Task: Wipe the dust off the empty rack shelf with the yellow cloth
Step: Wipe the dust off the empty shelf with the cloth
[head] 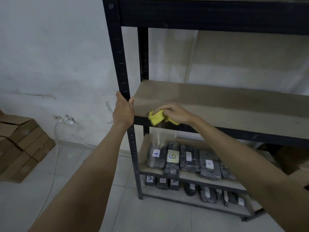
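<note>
Rack (124,67): dark metal frame, its front upright running from 12 toward 6 o'clock through frame centre. Empty rack shelf (217,104) is seen at 3 o'clock of that upright, bare and pale; packed shelves of labelled black packets (173,159) lie below at 5 o'clock.

Left hand (122,109) is wrapped around the upright, thumb on the shelf side, arm extended straight, judged a brace to steady rack and body while wiping.

Right hand (173,113) is closed on the yellow cloth (156,117), bunched under the fingers, wrist low, forearm angled in from 4 o'clock. The cloth is pressed at the shelf's front-left edge, partly overhanging the lip, judged so dust is swept off the edge.
</note>
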